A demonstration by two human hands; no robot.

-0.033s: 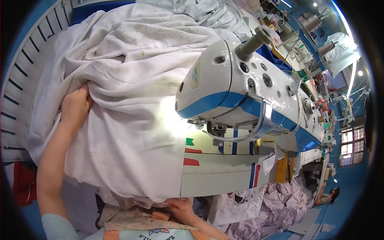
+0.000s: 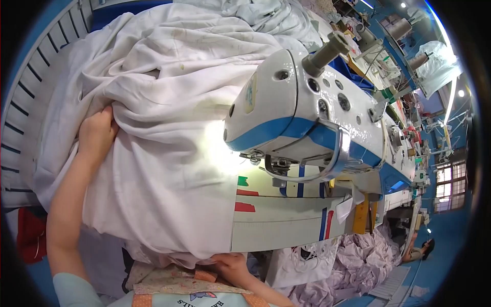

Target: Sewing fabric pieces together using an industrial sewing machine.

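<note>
Nearest to me, below the tabletop's near edge, I see the patterned apron [image 2: 169, 279] with its orange trim. The right hand [image 2: 231, 267] is just above it, close to that near edge, its fingers bent at the near right corner of the white cloth [image 2: 169, 179]. The fingertips are tucked out of sight, so I cannot tell whether they grip the fabric or merely rest against it.

The left hand [image 2: 98, 132] is farther out and well to the left, clenched around a bunched fold of the same cloth. Most of the cloth spreads between the two hands and beyond them: fairly smooth toward the near edge, heaped in deep folds past the left fist. It covers the tabletop's left part, its straight right edge leaving bare the tabletop [image 2: 276, 210] with red, green and blue marks.

Below the near edge, right of the right hand, I find a white bag [image 2: 299, 266] beside crumpled pinkish fabric [image 2: 360, 261]. A white slatted frame [image 2: 24, 110] curves along the left.

Over the tabletop, the white-and-blue sewing machine [image 2: 307, 112] leans in from the right, its lamp bright on the cloth. Farthest right, I make out another person [image 2: 420, 251] and a barred window [image 2: 450, 187].
</note>
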